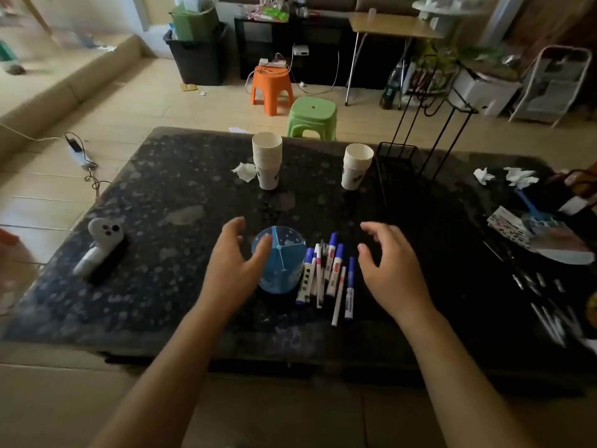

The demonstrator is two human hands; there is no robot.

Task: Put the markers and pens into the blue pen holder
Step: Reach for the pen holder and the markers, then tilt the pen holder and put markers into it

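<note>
Two open hands (pixel 391 270) flanking markers (pixel 326 273)

On the dark worktop (pixel 181 176) are placed a holder (pixel 279 260), markers (pixel 326 273), cup stacks (pixel 267 160) and tissues (pixel 244 171).

No text, brand, number or sign can be read anywhere in the scene; the markers (pixel 326 273) lying near the middle of the table carry white labels with dark and reddish print, but the print is too small and blurred to make out; the two stacks of paper cups (pixel 267 160) on the far side each bear a dark mark low on the front cup, a shape rather than legible letters; the black-and-white patterned sheet (pixel 507 226) at the right edge shows only dashes and blocks, nothing that reads as words; the white gadget (pixel 100 244) at the left has dots, not characters.
</note>
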